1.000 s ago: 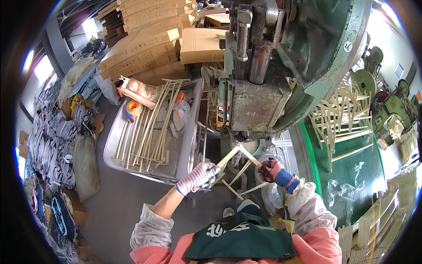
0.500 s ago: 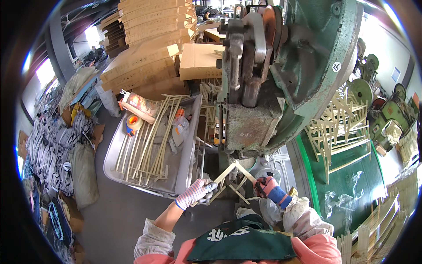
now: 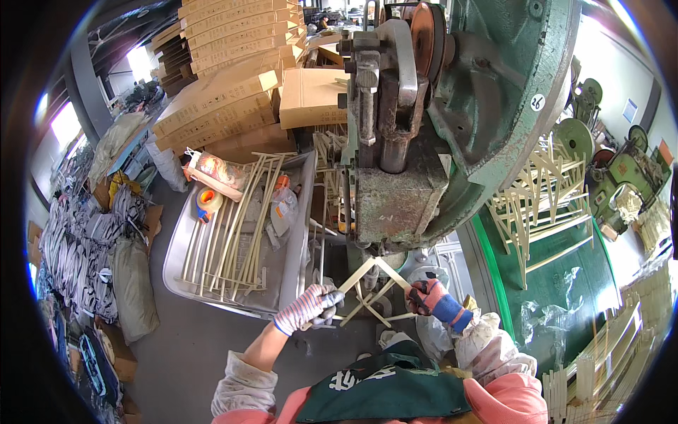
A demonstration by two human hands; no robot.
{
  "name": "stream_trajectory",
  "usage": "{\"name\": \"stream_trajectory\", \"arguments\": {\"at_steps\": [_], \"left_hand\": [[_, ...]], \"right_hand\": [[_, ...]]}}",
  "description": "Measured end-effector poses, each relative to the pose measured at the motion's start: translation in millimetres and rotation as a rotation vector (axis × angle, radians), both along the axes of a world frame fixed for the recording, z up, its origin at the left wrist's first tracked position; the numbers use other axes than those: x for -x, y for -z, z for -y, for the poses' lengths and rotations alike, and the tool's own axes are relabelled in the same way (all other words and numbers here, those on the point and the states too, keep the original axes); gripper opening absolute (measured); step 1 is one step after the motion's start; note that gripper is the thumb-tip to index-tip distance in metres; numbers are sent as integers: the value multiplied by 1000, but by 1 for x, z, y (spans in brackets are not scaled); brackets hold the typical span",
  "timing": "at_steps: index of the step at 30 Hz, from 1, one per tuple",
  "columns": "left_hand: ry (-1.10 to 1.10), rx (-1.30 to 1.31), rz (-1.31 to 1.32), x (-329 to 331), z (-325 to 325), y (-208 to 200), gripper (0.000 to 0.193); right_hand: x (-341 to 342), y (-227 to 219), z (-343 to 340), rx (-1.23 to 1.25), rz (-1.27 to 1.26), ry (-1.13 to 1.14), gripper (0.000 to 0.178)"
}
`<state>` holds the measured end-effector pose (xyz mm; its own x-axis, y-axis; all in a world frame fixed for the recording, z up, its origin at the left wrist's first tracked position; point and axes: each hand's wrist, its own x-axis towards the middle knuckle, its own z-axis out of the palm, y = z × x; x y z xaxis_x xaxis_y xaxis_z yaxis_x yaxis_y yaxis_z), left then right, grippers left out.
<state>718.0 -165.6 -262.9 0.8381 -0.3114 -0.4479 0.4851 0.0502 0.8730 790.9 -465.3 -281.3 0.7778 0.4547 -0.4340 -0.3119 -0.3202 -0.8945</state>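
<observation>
In a striped glove, my left hand (image 3: pixel 311 309) is closed around one arm of a pale, flat-stripped folding frame (image 3: pixel 358 274). My right hand (image 3: pixel 429 299), in a pink and blue glove, grips the other arm. The two upper strips meet in a peak directly under the steel head (image 3: pixel 399 205) of a green press (image 3: pixel 487 106). Below the peak, thinner strips of the frame cross between my hands. The machine head hides whether the peak touches the tooling.
On the left stands a grey bin (image 3: pixel 282 283) with long pale strips, a tape roll (image 3: pixel 208 201) and a printed bag (image 3: pixel 217 174). Cardboard boxes (image 3: pixel 233 92) are stacked behind. A green table (image 3: pixel 551 297) on the right carries a pile of strip frames (image 3: pixel 540 205).
The frame's lower strips have swung and now cross between my hands. Both hands keep their grip and the peak stays under the press head. The whole view has shifted slightly.
</observation>
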Motion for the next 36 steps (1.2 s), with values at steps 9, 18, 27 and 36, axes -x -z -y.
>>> {"name": "stream_trajectory", "arguments": {"at_steps": [9, 18, 27, 36], "left_hand": [[-271, -1162, 583, 18, 38, -9, 38], [-553, -1051, 917, 109, -41, -92, 28], [-1241, -480, 1095, 254, -162, -77, 37], [-1738, -594, 153, 388, -178, 121, 19]], "right_hand": [[20, 1, 6, -129, 574, -281, 20], [-31, 164, 133, -88, -356, 1, 18], [3, 296, 165, -571, -84, 23, 22], [58, 109, 140, -958, -196, 277, 12]]}}
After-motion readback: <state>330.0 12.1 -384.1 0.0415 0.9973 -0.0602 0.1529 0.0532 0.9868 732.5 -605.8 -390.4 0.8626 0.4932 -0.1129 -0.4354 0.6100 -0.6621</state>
